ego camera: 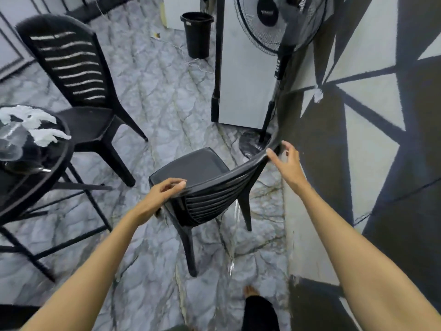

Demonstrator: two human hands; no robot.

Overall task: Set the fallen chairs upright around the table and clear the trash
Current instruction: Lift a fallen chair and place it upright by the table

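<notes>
A black plastic chair (198,170) stands upright on its legs in the middle of the floor, its slatted back towards me. My left hand (160,194) grips the left end of the backrest's top edge. My right hand (286,161) rests on the right end of that edge, thumb on the rim and fingers spread. A second black chair (71,65) stands upright at the far left beside a round glass-topped table (35,177). Crumpled white paper trash (40,125) and clear plastic lie on the table top. A black waste bin (197,34) stands at the back.
A standing fan (274,27) on a pole with a round base stands just behind the near chair, beside a white panel (245,75). A patterned black-and-white wall (372,115) runs along the right. My foot (250,292) is on the marble floor below.
</notes>
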